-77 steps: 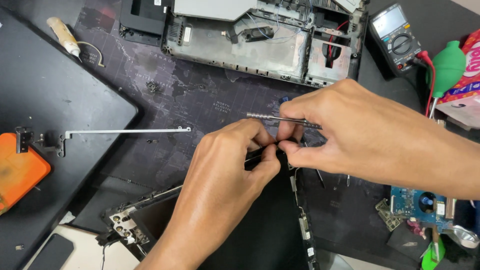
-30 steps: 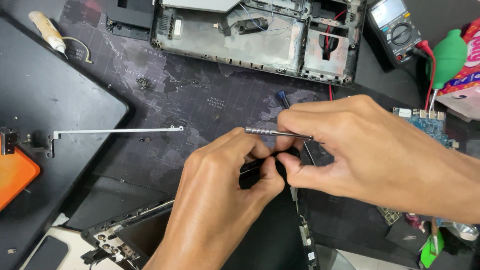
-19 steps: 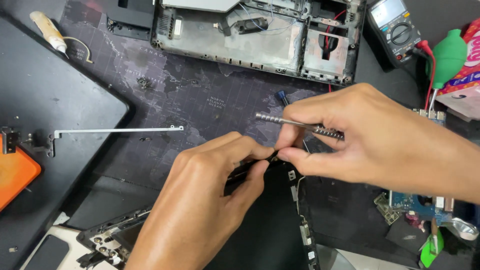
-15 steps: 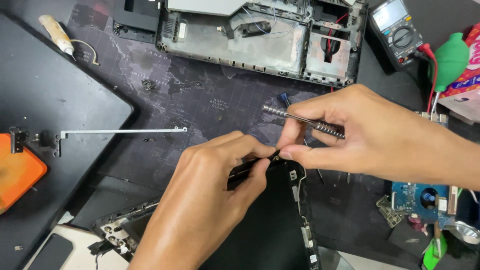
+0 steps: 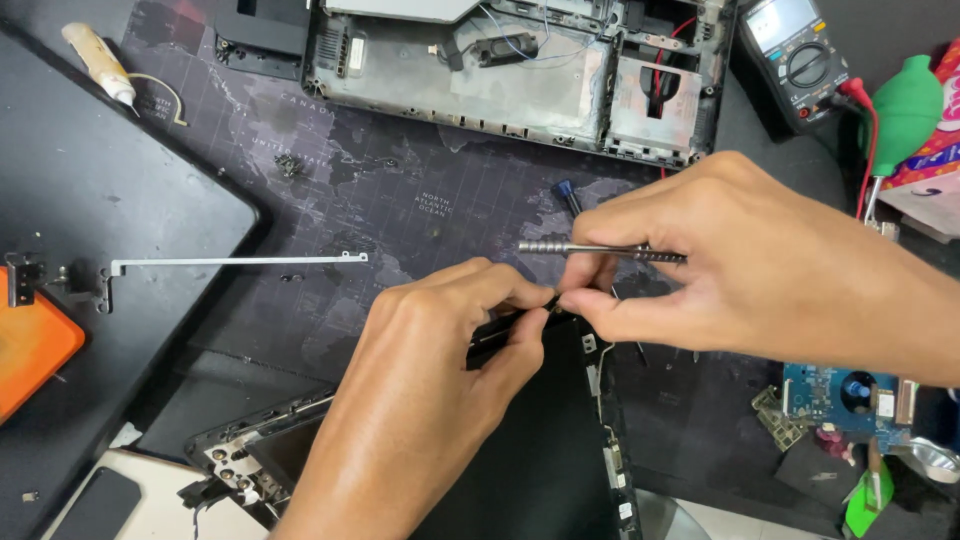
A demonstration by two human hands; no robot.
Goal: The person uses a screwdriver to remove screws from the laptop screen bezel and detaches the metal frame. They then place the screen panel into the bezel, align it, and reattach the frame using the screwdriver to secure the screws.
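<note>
Both hands' fingers pinch panel corner (image 5: 555,300); right hand (image 5: 740,260) clamps screwdriver (image 5: 600,250).

We cannot identify the tiny part pinched between the fingertips (image 5: 548,300); it is too small. The right hand (image 5: 760,270) covers the screwdriver (image 5: 570,247) tip. The multimeter (image 5: 795,55), laptop chassis (image 5: 500,80) and orange object (image 5: 30,340) are cropped by the edges.

The knurled screwdriver (image 5: 600,250) is showing bright brushed metal, the screen panel (image 5: 540,440) is presenting matt black, and the desk mat (image 5: 400,200) is appearing dull, cloth-like, printed.
</note>
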